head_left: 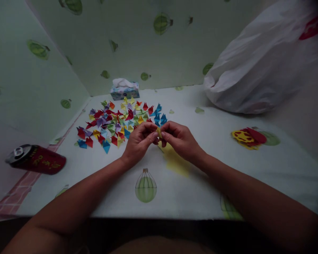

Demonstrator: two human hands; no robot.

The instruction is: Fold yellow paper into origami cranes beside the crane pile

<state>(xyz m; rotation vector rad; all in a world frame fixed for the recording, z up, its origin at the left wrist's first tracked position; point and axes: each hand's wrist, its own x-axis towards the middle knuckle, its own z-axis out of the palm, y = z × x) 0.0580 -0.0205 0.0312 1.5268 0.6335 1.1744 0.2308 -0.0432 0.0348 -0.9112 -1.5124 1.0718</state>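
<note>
The left hand (pixel 138 141) and right hand (pixel 179 140) pinch a small yellow paper piece (pixel 158 132) between fingertips above the desk (pixel 206 183), beside the heap of folded coloured pieces (pixel 119 121); a loosened pinch could likely let the fold spring open

- The yellow paper piece (pixel 158 132) is mostly covered by the fingers (pixel 151 135) pinching it; its fold cannot be made out.
- The white bag (pixel 257 67) at the surface's far right corner runs off the frame's edge.
- The print on the red can (pixel 37 159) is too small to read.
</note>
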